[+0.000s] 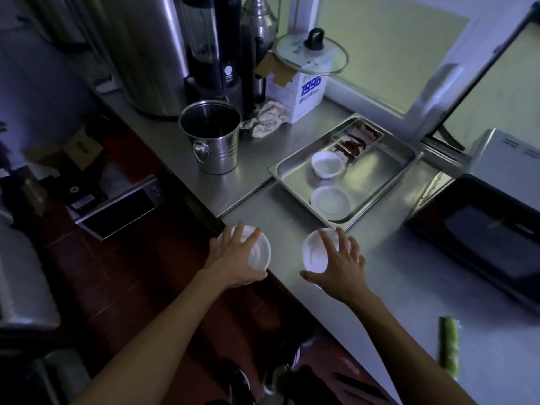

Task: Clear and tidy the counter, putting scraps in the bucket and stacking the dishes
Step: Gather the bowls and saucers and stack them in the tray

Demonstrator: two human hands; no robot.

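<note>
Fingers (328,241) apparently grip bowl (314,254), rim half-hidden.

Two small white bowls sit upright at the bench's (292,135) near edge, the left bowl (258,252) overhanging it, the right bowl (314,254) just beside. Behind, a steel tray (380,168) holds a white cup (326,164), a white saucer (330,202) and sauce-smeared dividers. The steel bucket (214,141) stands upright left of the tray.
</note>
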